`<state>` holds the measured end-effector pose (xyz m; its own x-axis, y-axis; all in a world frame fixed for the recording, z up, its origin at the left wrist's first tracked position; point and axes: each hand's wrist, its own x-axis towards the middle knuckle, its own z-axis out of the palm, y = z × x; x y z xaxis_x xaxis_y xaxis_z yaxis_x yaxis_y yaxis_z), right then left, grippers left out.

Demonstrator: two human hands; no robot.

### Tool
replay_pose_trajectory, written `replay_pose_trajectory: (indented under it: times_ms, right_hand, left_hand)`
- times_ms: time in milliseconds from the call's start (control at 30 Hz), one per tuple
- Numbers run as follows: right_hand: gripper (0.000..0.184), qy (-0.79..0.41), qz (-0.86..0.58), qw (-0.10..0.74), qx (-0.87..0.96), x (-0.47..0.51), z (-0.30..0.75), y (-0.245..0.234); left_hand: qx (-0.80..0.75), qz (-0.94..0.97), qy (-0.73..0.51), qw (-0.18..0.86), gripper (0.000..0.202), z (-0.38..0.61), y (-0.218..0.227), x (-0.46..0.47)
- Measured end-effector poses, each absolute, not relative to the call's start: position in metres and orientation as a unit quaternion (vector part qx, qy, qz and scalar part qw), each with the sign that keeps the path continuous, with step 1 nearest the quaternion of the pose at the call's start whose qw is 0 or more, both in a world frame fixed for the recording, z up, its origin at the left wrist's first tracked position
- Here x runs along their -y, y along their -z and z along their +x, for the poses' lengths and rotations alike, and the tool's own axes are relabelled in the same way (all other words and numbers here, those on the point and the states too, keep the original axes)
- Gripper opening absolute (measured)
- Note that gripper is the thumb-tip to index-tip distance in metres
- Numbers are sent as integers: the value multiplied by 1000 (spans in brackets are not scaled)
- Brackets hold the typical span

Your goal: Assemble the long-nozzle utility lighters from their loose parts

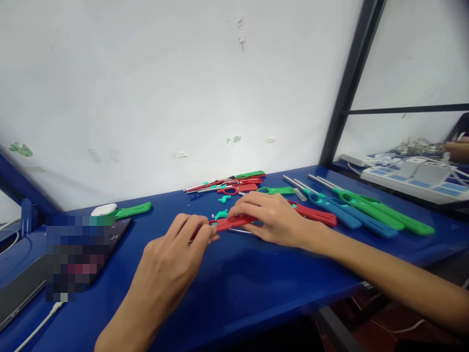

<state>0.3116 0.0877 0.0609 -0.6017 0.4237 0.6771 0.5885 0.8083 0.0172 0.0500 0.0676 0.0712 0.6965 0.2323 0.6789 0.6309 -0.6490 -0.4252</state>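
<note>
Between my hands is a red lighter handle casing (232, 223), held just above the blue tabletop. The fingers of my left hand (174, 256) pinch its left end. My right hand (273, 215) grips its right end from above, covering that part. Small teal plastic trigger pieces (221, 214) lie right behind the casing. Under it, a thin metal tube (242, 231) rests on the table. Just past my right hand lies another red lighter casing (318, 215). Behind my hands is a group of red and green lighter parts (244, 187) with metal rods.
Two blue long-necked lighters (331, 209) and green ones (384, 210) lie at the right. A green handle casing (135, 210) and white case (104, 209) sit at the left, near a phone (113, 244) with a cable. Power strips (414, 178) stand beyond the black frame.
</note>
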Motion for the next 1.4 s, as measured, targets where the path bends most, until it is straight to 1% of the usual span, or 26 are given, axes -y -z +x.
replay_pose_trajectory:
  times_ms: [67,167,267,333,400,467,600,733,833,867,933,1067,1167,1300,1400]
  right_hand:
    - [22,127,-284,369,876,-87,310,-62]
    - [31,136,-268,425,854,-84,309,-64]
    - [37,131,-264,462,836,-80,308,-66]
    - [35,136,-258,487,823,-79,307,-67]
    - [28,152,-235,508,815,-78,306,-67]
    - [28,169,-215,509,816,-77,304,-68]
    - [39,161,-223,459,845,-76,301,-69]
    - [29,188,-224,464,836,-77,302,-68]
    - [34,192,-229,459,837,-77,302,-67]
    - [37,187,-231,455,840,-77,302,-67]
    - [35,188,-230,458,838,-76,302,-68]
    - [18,205,-230,479,822,-76,303,-69]
    - [11,202,-231,461,832,-76,304,-69]
    - [12,198,-224,444,845,-76,303,-67]
    - [15,190,-220,439,850,-75,302,-66]
  left_hand:
    - [243,-844,331,345,9,49,-73,-66]
    - [235,-825,369,358,8,49,-75,-65]
    - [260,-819,381,342,8,50,-75,-66]
    - [287,-821,381,314,8,51,-74,-68]
    - [303,-823,375,301,9,50,-73,-69]
    - [305,-823,367,307,9,50,-72,-69]
    - [309,-824,355,315,8,50,-72,-68]
    - [312,-825,365,298,8,49,-72,-68]
    - [314,-827,371,280,7,49,-70,-69]
    - [317,-829,373,271,6,49,-69,-70]
    - [322,-831,382,247,6,49,-66,-72]
    - [346,-834,397,165,5,47,-64,-74]
    - [374,-831,402,92,7,46,-66,-73]
    - [402,-821,405,0,10,46,-68,-72]
    - [413,-813,408,-46,14,47,-68,-73]
